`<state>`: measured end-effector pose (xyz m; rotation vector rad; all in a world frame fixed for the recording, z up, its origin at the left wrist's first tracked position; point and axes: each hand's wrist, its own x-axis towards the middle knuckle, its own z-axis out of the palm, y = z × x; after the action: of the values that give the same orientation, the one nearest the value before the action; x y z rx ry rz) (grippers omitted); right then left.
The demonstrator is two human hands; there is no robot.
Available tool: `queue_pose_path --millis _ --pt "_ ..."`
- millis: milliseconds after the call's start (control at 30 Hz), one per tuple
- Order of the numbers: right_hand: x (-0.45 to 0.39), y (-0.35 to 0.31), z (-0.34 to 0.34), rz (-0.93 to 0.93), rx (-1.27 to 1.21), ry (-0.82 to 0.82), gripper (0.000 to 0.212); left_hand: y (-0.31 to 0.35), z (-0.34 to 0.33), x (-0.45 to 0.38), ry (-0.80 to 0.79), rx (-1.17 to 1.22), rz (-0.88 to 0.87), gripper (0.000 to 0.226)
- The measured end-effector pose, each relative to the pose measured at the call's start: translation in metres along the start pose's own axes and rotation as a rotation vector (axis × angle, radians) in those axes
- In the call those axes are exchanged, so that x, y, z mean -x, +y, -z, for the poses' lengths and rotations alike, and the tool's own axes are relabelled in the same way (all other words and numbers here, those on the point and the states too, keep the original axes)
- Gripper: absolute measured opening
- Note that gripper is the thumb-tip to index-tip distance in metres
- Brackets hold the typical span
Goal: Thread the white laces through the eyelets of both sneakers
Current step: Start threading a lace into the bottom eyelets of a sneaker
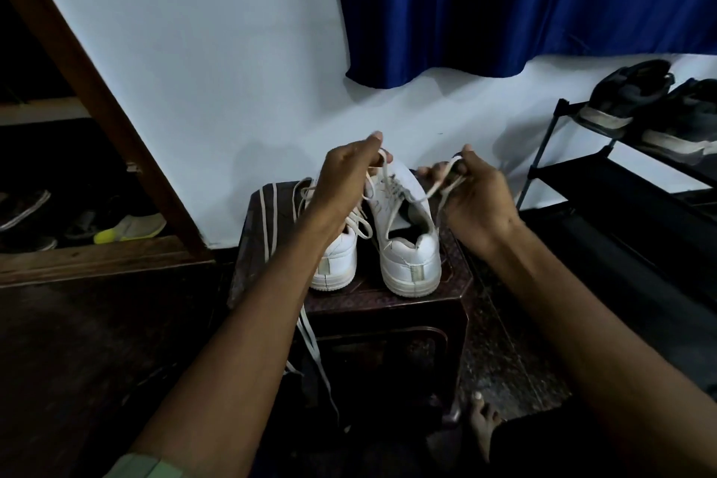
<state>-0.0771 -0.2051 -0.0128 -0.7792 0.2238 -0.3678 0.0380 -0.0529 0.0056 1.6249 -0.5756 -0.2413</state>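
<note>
1. The right sneaker [407, 244] stood heel toward the person at the near right part of a dark carved stool [388, 307], its white lace [388, 182] crossing some eyelets; how many were filled could not be told.
2. The left sneaker [335, 264] stood just beside it, partly hidden behind the left forearm, with loose lace loops over its opening; it looked laced at least in part.
3. A judgement: the work was midway, with the right sneaker's upper eyelets probably left to do.
4. Both sneakers were plain white with thick soles and a grey heel tab.
5. The left hand [345, 186] pinched one end of the lace in its fingers [374, 140], raised above the shoes.
6. The right hand [477, 202] gripped the other end, fingers curled round it.
7. Another white lace [267, 221] lay along the stool's left edge and hung down its front.
8. Dark shoes [652, 109] sat on a black rack [582, 175] at right, under a blue curtain [523, 4].
</note>
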Motion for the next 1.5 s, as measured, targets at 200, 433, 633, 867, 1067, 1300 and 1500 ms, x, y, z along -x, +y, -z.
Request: queue_pose_path --millis 200,433,633,867,1067,1300,1500 --pt "0.0 0.003 -0.003 0.241 0.593 0.144 0.032 -0.006 -0.002 0.001 -0.003 0.02 -0.011 0.034" --pt "0.002 0.004 0.007 0.522 1.597 -0.009 0.017 -0.015 -0.002 0.004 -0.036 -0.657 -0.249 0.007" --pt "-0.005 0.01 0.014 0.683 1.648 -0.001 0.021 -0.02 0.015 0.001 -0.154 -0.779 -0.209 0.009" --pt "-0.004 0.023 0.007 0.713 1.59 -0.078 0.025 -0.022 0.006 0.006 -0.3 -0.783 -0.344 0.03" --pt "-0.007 0.022 0.005 0.655 1.7 -0.131 0.026 -0.017 0.006 0.005 -0.311 -0.727 -0.275 0.032" --pt "-0.011 0.011 0.013 0.528 1.682 -0.217 0.028 -0.016 0.008 0.002 -0.392 -0.671 -0.14 0.04" --pt "-0.01 0.014 0.011 0.559 1.69 -0.253 0.025 -0.018 0.003 0.003 -0.394 -0.738 -0.176 0.023"
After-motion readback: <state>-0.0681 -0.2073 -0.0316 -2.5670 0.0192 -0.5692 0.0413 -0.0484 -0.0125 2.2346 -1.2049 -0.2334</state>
